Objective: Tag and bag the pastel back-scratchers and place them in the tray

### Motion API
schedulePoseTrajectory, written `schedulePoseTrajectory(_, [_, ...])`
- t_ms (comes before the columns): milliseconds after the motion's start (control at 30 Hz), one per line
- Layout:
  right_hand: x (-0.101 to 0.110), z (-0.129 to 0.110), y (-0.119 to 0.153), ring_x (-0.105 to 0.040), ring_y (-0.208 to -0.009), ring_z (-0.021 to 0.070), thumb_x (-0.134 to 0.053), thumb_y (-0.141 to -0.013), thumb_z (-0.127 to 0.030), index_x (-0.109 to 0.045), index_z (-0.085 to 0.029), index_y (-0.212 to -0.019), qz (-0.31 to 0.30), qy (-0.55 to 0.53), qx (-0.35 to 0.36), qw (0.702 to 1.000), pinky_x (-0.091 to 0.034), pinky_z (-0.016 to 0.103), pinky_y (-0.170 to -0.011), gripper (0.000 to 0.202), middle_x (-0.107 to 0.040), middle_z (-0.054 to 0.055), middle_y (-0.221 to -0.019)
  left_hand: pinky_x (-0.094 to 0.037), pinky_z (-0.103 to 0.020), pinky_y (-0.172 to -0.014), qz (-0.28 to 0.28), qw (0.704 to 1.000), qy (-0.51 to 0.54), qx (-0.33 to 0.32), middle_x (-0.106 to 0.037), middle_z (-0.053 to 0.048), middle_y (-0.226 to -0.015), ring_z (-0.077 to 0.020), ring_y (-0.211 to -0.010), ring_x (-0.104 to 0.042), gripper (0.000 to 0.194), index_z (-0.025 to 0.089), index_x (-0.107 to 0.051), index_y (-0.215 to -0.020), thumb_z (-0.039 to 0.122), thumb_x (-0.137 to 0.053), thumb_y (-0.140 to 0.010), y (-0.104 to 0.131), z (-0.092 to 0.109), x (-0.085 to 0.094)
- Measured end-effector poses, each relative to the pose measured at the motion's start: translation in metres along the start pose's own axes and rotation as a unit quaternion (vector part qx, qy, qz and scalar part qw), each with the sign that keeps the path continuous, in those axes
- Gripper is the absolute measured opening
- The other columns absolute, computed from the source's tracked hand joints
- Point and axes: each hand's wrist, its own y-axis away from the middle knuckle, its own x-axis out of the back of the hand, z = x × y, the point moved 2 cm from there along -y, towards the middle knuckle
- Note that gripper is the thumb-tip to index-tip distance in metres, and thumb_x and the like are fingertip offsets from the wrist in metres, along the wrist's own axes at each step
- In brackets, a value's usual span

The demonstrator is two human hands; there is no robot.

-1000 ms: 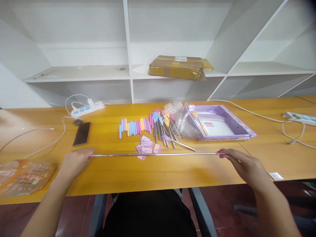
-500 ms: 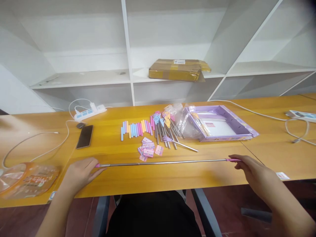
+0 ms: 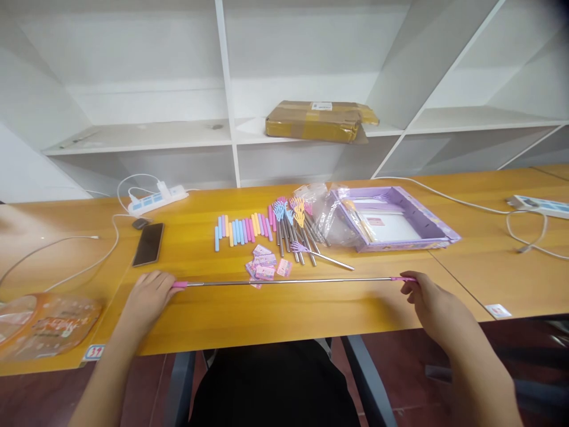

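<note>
Stretched out long between my hands is a telescopic back scratcher [image 3: 284, 281] with a thin metal rod. My left hand [image 3: 151, 296] is closed on its pink handle at the left end. At the other end, my right hand [image 3: 427, 299] pinches the pink head, which its fingers mostly hide. Behind the rod lie small printed cards [image 3: 265, 272] in a loose heap. Farther back are a row of pastel handle sleeves [image 3: 242, 231] and a pile of hand-shaped back scratchers [image 3: 293, 222]. A purple-headed back scratcher [image 3: 329, 258] lies slanted in front of that pile.
A purple display box [image 3: 427, 240] and a clear plastic bag [image 3: 329, 219] stand right of the pile. To the left are a phone [image 3: 148, 244], a power strip [image 3: 157, 200] and an orange-trimmed plastic pouch [image 3: 53, 326]. A taped carton [image 3: 315, 121] sits on the shelf behind.
Both hands and the extended back scratcher have risen slightly in view. My right hand has come a little inward, and my left hand's fingers have closed further round the handle.
</note>
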Motion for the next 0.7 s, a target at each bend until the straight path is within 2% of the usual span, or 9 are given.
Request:
schedulePoseTrajectory(100, [-0.002, -0.004, -0.007, -0.072, -0.073, 0.0239, -0.038, -0.106, -0.036, -0.057, -0.02, -0.128, 0.004, -0.047, 0.001, 0.999, -0.051, 0.035, -0.068, 0.033, -0.074, 0.01, -0.094, -0.039, -0.036, -0.072, -0.004, 1.0, 0.011, 0.0, -0.066, -0.005, -0.075, -0.0252, -0.075, -0.058, 0.049, 0.023, -0.057, -0.077, 0.05, -0.04, -0.114, -0.002, 0.0, 0.0])
schedulePoseTrajectory(200, [-0.008, -0.008, -0.015, -0.071, -0.071, 0.0224, -0.038, -0.105, -0.034, -0.059, -0.02, -0.125, 0.03, -0.066, -0.005, 0.997, -0.051, 0.035, -0.069, 0.032, -0.073, 0.008, -0.091, -0.038, -0.035, -0.07, 0.009, 0.999, 0.033, -0.01, -0.065, -0.004, -0.073, -0.0236, -0.071, -0.058, 0.049, 0.023, -0.057, -0.077, 0.051, -0.042, -0.114, -0.005, 0.006, -0.002])
schedulePoseTrajectory(367, [-0.021, -0.012, -0.024, -0.065, -0.068, 0.0243, -0.044, -0.097, -0.027, -0.06, -0.02, -0.12, 0.096, -0.002, -0.071, 0.993, -0.041, 0.035, -0.063, 0.028, -0.072, 0.008, -0.084, -0.038, -0.032, -0.066, 0.035, 0.999, 0.015, -0.032, -0.063, -0.002, -0.07, -0.0192, -0.065, -0.058, 0.047, 0.022, -0.057, -0.076, 0.048, -0.046, -0.114, -0.007, 0.023, -0.002])
schedulePoseTrajectory(533, [-0.015, -0.011, -0.03, -0.063, -0.068, 0.0238, -0.044, -0.098, -0.023, -0.06, -0.02, -0.122, 0.103, 0.031, -0.056, 0.993, -0.038, 0.035, -0.063, 0.029, -0.073, 0.009, -0.089, -0.039, -0.031, -0.064, 0.008, 1.0, 0.014, 0.003, -0.066, -0.002, -0.07, -0.0177, -0.065, -0.06, 0.048, 0.022, -0.062, -0.076, 0.049, -0.047, -0.113, -0.005, 0.02, 0.008])
schedulePoseTrajectory(633, [-0.016, -0.033, -0.029, -0.062, -0.068, 0.0208, -0.045, -0.095, -0.017, -0.059, -0.019, -0.124, 0.078, 0.038, -0.007, 0.996, -0.038, 0.033, -0.062, 0.032, -0.074, 0.009, -0.095, -0.041, -0.03, -0.065, -0.003, 0.999, 0.046, -0.007, -0.074, -0.002, -0.077, -0.0174, -0.067, -0.065, 0.039, 0.025, -0.074, -0.089, 0.049, -0.053, -0.111, -0.011, 0.029, 0.01])
schedulePoseTrajectory(700, [-0.026, -0.068, -0.023, -0.063, -0.068, 0.0199, -0.045, -0.095, -0.013, -0.057, -0.019, -0.127, 0.052, 0.055, 0.044, 0.996, -0.038, 0.031, -0.062, 0.035, -0.074, 0.008, -0.096, -0.042, -0.03, -0.065, -0.01, 0.998, 0.067, -0.008, -0.078, -0.002, -0.082, -0.0171, -0.069, -0.068, 0.034, 0.026, -0.078, -0.097, 0.047, -0.054, -0.111, -0.021, 0.051, 0.005])
